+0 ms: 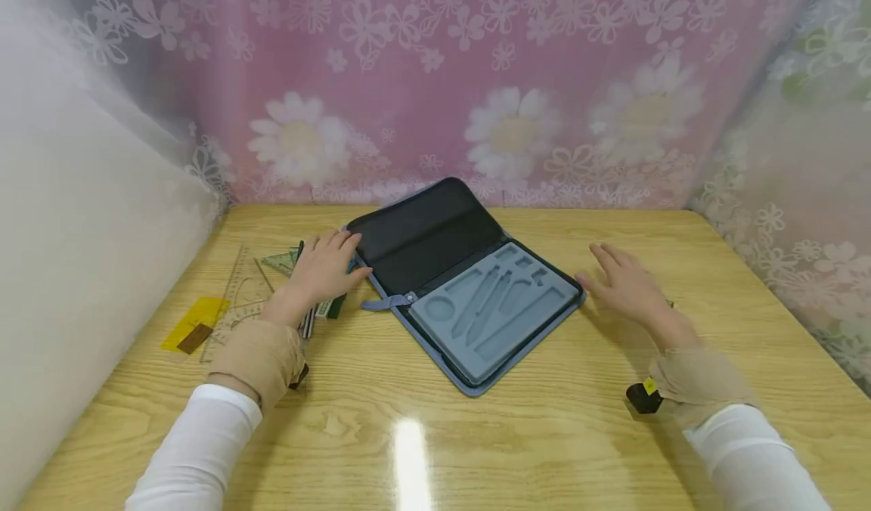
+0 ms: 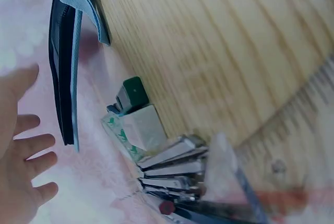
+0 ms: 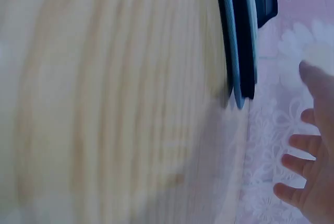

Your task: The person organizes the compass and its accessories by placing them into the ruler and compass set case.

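Observation:
A zip case (image 1: pixel 425 235) lies unfolded on the table, its black lid spread toward the back. Its near half carries a grey-blue moulded tray (image 1: pixel 445 333) with vacant cut-outs, some compass-shaped. By the lid's left corner is my left hand (image 1: pixel 323 269), fingers extended and holding nothing; a fabric pull strap (image 1: pixel 388 302) sticks out nearby. Below that hand, the left wrist view shows several metal drawing instruments (image 2: pixel 172 169), a white block eraser (image 2: pixel 146 125) in a printed sleeve and a small green item (image 2: pixel 133 93). My right hand (image 1: pixel 629 288) hovers beside the tray's right corner, fingers spread, without any object.
At the left lie a clear ruler sheet (image 1: pixel 238 288), a green set square (image 1: pixel 277 261), a yellow translucent piece (image 1: pixel 197 318) and a small brown piece (image 1: pixel 195 339). A floral curtain (image 1: pixel 422 80) hangs behind the wooden table (image 1: pixel 340 443).

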The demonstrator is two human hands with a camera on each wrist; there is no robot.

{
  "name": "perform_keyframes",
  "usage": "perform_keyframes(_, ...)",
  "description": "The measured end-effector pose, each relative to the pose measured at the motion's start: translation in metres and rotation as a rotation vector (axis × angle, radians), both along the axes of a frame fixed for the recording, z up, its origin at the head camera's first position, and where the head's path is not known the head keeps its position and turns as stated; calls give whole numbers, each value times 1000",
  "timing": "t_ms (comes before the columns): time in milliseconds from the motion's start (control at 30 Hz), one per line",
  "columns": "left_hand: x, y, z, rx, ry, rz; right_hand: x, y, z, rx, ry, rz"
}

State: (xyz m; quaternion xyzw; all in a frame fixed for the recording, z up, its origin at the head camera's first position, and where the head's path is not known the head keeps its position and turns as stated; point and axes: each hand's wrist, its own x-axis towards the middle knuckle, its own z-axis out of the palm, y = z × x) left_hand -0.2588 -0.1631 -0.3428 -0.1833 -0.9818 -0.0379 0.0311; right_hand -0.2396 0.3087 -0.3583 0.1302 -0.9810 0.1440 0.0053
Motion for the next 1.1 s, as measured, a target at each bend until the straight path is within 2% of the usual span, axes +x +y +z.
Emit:
perform_keyframes(100,2,4,1,57,61,-8,-4,-8,1,-47,-18,3)
perform_keyframes(200,3,10,1,131,77,-11,-9,-17,4,-62,-41,-4)
perform_keyframes(267,4,15,1,183,22,9,-15,-23,5,-59,-49,-4)
perform_keyframes(433,8,28,-1,261,-232,115,-27,-37,6,-43,-90,-5)
perform_keyframes(533,9,35,-4,266,-307,143,-34,-43,5,-28,-135,-13)
perform_keyframes(633,8,41,-8,264,-334,176,-39,-46,2,-7,-169,-10)
perform_keyframes(733,6,45,-11,280,-366,250,-43,-49,-2,5,-174,0)
perform_keyframes(833,4,47,-11,290,-363,302,-45,-51,-4,-2,-163,4)
perform_keyframes(933,3,48,-9,297,-353,324,-45,-51,-5,-8,-154,0)
perform_keyframes(1100,-1,46,-9,351,-355,324,-43,-51,-3,-9,-166,2)
